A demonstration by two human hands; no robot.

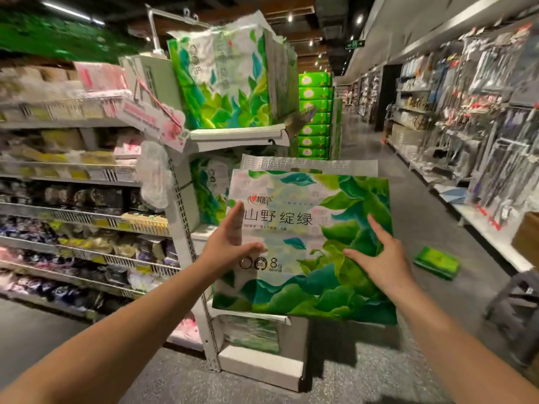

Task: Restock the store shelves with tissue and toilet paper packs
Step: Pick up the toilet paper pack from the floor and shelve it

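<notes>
Green-leaved tissue pack [306, 246] stands on the end-cap shelf [250, 316], its right end seemingly jutting past the shelf edge; I'd worry it tips out into the aisle if pushed unevenly. Both arms reach forward: left hand [230, 243] and right hand [376, 255] lie flat-fingered against its face, pressing, neither curled around it

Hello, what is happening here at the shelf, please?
A person is restocking an end shelf. Both hands, the left hand and the right hand, press with straight fingers on a green leaf-print tissue pack standing on the middle shelf. More such packs stand above. A small green pack lies on the floor.
</notes>
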